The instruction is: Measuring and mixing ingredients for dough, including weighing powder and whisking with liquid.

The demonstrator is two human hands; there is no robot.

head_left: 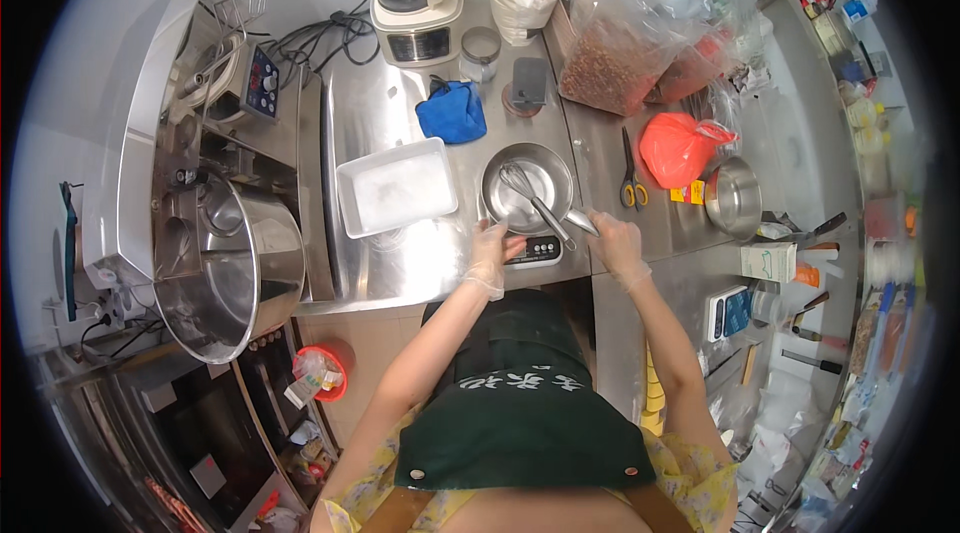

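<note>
A round steel bowl (500, 205) rests on a small digital scale (541, 251) in front of me. A wire whisk (530, 191) leans in it, its handle over the near rim. My left hand (489, 255), in a clear plastic glove, is against the bowl's near left side, fingers and thumb spread around its edge. My right hand (615, 247), gloved too, is closed on a short shiny metal handle (581, 223) at the bowl's right rim. Whether that handle belongs to the bowl or to a separate utensil, I cannot tell. A white rectangular tray (398, 189) lies left of the bowl.
Behind the bowl are a blue cloth (451, 113), a glass jar (480, 55) and a blender (412, 3). Scissors (631, 178), a red plastic bag (680, 148) and another steel bowl (733, 198) are on the right. A large mixer bowl (275, 268) stands left.
</note>
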